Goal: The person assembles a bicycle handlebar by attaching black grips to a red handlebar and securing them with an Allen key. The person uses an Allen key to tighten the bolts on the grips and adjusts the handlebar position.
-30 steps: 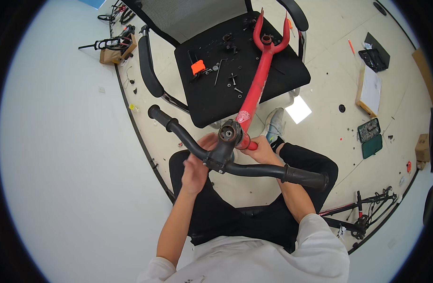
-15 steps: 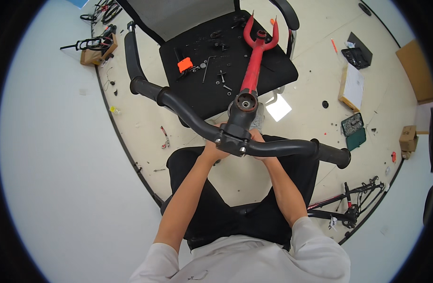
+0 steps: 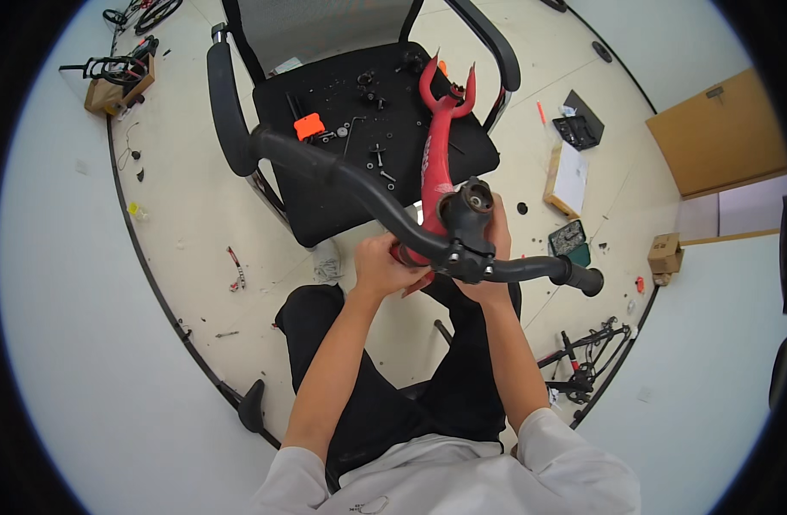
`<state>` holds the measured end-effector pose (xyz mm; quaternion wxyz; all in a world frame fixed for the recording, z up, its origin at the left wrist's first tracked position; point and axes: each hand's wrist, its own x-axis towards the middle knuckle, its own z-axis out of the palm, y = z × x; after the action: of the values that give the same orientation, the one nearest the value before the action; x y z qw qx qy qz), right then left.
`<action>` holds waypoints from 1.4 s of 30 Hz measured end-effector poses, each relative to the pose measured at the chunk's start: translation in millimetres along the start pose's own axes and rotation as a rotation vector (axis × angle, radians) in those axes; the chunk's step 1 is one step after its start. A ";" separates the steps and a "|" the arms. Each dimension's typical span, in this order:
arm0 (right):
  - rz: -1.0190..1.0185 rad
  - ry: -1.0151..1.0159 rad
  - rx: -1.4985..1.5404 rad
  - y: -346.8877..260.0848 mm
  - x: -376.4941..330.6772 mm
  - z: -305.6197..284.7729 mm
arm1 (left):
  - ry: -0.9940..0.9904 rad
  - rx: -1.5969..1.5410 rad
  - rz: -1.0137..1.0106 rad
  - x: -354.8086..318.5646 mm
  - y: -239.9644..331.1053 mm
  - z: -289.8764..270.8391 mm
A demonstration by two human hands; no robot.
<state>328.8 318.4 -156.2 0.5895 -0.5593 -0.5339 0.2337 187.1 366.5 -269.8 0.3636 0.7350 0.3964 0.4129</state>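
Note:
Between my knees and the black office chair I hold a red bicycle frame (image 3: 436,154) with a black handlebar (image 3: 368,190) clamped in its stem (image 3: 469,221). Two red prongs at the frame's far end rest over the chair seat. My left hand (image 3: 383,268) is closed round a red tube just below the bar, left of the stem. On the stem's right side, my right hand (image 3: 499,230) wraps round from behind; its thumb and part of the palm are hidden. The bar's left end reaches the chair's left armrest, and its right end points over the floor.
Bolts, nuts, a hex key (image 3: 352,137) and an orange piece (image 3: 308,127) lie on the chair seat (image 3: 316,202). Right on the floor are a green parts case (image 3: 574,245), a white-topped board (image 3: 567,178) and a black bicycle frame (image 3: 574,360). A saddle (image 3: 252,406) lies lower left.
The frame and handlebar have tilted and turned, so the stem leans right and more red tubing shows. My left hand has shifted from under the stem onto the red tube. The whole view has swung.

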 end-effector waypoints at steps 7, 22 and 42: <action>-0.022 -0.119 0.307 18.3 25.6 10.6 | -0.044 0.092 -0.032 7.7 9.6 -20.1; 0.489 -0.723 -0.642 -137.8 -64.2 -87.6 | -0.029 0.098 -0.037 18.3 23.1 -27.8; -0.226 -0.532 -1.076 -67.3 71.7 -100.8 | -0.138 0.018 -0.044 18.4 5.7 -40.8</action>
<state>420.0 321.7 -49.0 0.0918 -0.6410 -0.7621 -0.0010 158.5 388.8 -242.9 0.3927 0.7560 0.3900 0.3495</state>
